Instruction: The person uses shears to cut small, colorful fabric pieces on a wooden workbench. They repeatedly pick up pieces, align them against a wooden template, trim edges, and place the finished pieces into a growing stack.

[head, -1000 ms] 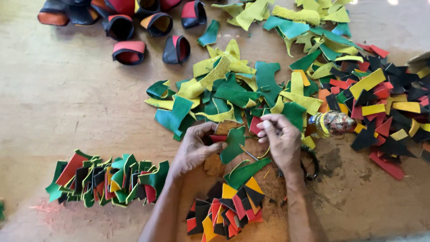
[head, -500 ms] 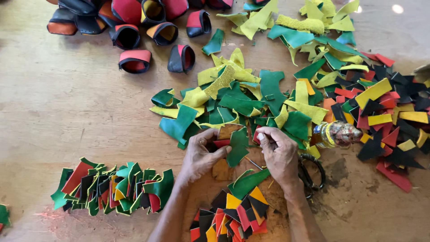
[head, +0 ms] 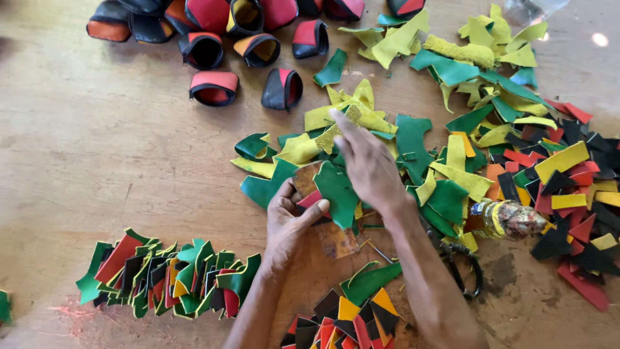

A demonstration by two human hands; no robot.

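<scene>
Holding a green piece (head: pixel 337 192) down with my left hand (head: pixel 294 220), fingers pinched shut, so it stays put; my right hand (head: pixel 368 165) lies open, flat, holding nothing, mid-tabletop (head: pixel 116 155).

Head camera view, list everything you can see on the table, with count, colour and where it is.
Table: one, brown wood, under everything.
Loose cut pieces: many, green, yellow, red, black, orange, heaped centre to right.
Rolled cuffs: about a dozen, black with red or orange, top left.
Stacked row: one, mostly green with red and black, bottom left.
Second stack: one, black, red, yellow, bottom centre.
Bottle: one, lying at right.
Scissors: one, dark, beside right forearm.
Left hand: holds a green piece.
Right hand: on a yellow piece.
</scene>
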